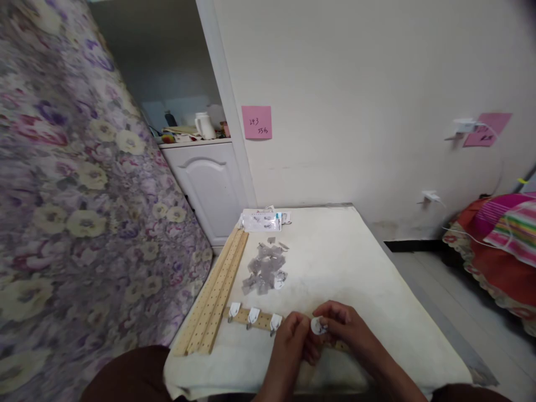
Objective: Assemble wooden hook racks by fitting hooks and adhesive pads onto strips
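A round white hook [317, 326] is pinched between the thumb and fingers of my right hand [344, 325]. Close against its left edge is my left hand [294, 338], fingers curled; what they hold, if anything, is hidden. Beneath both hands runs a perforated wooden strip [263, 320], lying crosswise near the front of the table. Three white hooks sit on its left part: one [234, 310] at the end, another [253, 316] further in, and the third [275, 322] beside my left hand. My hands cover much of the strip's right part.
More perforated wooden strips [218, 296] lie lengthwise along the table's left edge. Small grey plastic packets [267, 265] form a loose pile at mid-table, with a round white piece [280, 279] beside it. Clear packaging [260, 221] lies at the back of the cream-covered table [355, 262], against the wall.
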Available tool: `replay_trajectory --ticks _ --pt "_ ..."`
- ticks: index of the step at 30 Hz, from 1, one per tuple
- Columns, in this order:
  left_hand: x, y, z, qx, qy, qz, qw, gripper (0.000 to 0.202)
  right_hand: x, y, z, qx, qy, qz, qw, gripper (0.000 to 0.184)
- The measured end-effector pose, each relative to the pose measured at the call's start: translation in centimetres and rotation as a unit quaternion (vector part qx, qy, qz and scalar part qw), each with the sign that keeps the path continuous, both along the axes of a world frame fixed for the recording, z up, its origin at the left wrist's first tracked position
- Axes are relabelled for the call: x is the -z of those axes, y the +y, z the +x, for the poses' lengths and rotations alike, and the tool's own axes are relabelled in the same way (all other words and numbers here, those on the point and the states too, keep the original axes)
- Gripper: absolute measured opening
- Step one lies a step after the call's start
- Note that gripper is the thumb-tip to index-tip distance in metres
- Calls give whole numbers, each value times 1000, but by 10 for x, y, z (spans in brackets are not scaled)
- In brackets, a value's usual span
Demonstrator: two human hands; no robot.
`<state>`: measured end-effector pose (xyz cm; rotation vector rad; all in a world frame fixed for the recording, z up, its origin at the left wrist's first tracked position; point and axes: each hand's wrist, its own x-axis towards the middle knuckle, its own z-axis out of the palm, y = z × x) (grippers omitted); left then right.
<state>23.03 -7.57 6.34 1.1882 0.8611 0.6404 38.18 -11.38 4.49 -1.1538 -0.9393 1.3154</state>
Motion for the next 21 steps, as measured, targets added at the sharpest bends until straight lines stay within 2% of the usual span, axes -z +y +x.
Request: replay_trajectory --ticks 4,8,12,17,21 --pt "3 -6 0 15 -12 -31 999 35 -4 -3 2 -23 -36 23 999 27" --pt "4 -16 1 6 -28 -77 997 37 -13 -10 2 -48 -78 49 995 24" --pt "7 -26 6 -1 -84 -133 988 42 -18 -16 2 -68 -112 54 990 17" --pt "19 -31 10 12 -119 -210 970 53 -15 -19 5 -46 -220 40 974 15" --pt "28 -35 9 6 -125 -264 956 48 -9 -19 8 -44 -278 32 959 19"
